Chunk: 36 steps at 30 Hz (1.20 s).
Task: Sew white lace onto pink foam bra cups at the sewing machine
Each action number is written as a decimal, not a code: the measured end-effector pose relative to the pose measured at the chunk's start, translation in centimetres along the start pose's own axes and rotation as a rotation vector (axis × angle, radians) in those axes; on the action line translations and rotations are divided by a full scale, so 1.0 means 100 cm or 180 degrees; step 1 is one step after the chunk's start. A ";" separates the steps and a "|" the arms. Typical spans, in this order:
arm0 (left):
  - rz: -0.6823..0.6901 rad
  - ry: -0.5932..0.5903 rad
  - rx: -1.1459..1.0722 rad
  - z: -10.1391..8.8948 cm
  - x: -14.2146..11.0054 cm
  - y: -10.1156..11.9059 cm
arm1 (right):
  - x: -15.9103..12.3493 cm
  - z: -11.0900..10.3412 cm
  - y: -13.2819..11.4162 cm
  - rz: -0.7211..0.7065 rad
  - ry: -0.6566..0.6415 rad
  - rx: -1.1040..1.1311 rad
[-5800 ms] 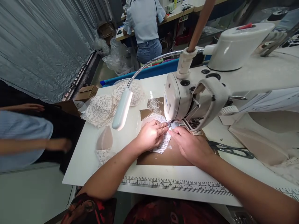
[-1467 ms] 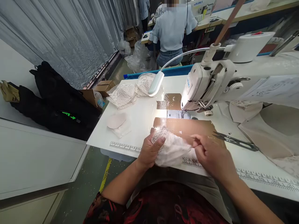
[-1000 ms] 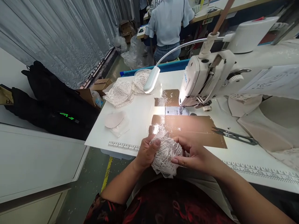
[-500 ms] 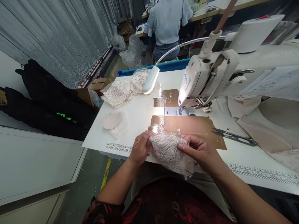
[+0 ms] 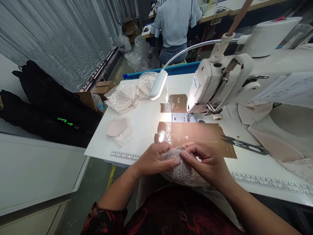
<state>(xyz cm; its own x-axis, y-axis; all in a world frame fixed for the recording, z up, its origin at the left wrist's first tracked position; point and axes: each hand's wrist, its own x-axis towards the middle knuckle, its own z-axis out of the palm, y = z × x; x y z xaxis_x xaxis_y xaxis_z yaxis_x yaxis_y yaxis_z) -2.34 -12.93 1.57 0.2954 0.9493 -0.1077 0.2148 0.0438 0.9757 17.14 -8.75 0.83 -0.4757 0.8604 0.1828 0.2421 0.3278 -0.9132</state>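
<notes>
A white lace bra cup [image 5: 182,171] hangs over the table's front edge, held between both hands. My left hand [image 5: 157,159] pinches its upper left part, thumb lying across the lace. My right hand [image 5: 206,160] grips the top edge on the other side, thumb and forefinger close to the left thumb. A small pale tab [image 5: 180,148] shows at the top edge between the hands. Beyond them stands the sewing machine [image 5: 202,86], its needle area lit. Thread snips [image 5: 244,144] lie on the table to the right of my right hand.
Stacked lace cups [image 5: 124,98] lie at the back left, under the lamp [image 5: 158,85]. A beige cup piece [image 5: 118,127] rests nearer. Brown tape [image 5: 193,132] covers part of the table. Beige fabric pieces [image 5: 281,140] lie at right. Another person [image 5: 172,26] sits ahead.
My left hand has moved right along the lace, toward my right hand, and its thumb now lies over the cup. The lace top edge is now gathered between both hands.
</notes>
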 end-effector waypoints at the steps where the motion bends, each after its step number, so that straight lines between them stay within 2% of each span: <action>1: -0.0036 -0.0018 -0.0052 0.000 0.000 0.000 | 0.000 0.000 0.000 0.0016 0.0059 -0.0013; 9: -0.0127 -0.0046 -0.0187 -0.006 0.006 0.008 | 0.000 -0.002 -0.005 0.0096 0.0230 -0.0030; 22: -0.0105 -0.0224 -0.0485 -0.002 0.022 0.008 | -0.001 -0.009 0.001 0.0141 0.0383 -0.0312; 27: -0.0129 -0.0057 -0.0785 0.010 0.027 0.002 | 0.003 -0.010 0.005 0.0368 0.0303 -0.0134; 30: -0.0426 0.0200 -0.1586 0.020 0.030 -0.007 | 0.008 -0.015 0.010 0.0727 0.0076 0.0409; 32: -0.0603 0.0565 -0.2162 0.016 0.030 -0.010 | 0.010 -0.023 0.015 0.0933 0.0000 0.0842; 34: -0.0588 0.1111 -0.2446 0.000 0.029 -0.007 | 0.010 -0.035 0.019 0.1059 0.0057 0.1138; 36: -0.0382 0.1834 -0.2257 -0.027 0.027 0.002 | 0.008 -0.049 0.021 0.1159 0.0221 0.1210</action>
<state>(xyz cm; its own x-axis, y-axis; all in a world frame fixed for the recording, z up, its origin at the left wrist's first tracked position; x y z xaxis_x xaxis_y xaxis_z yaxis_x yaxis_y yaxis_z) -4.01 -9.56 1.98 -0.2421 0.9260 -0.2895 -0.4630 0.1519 0.8732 21.40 -5.46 0.86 -0.3579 0.9201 -0.1590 0.0514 -0.1506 -0.9873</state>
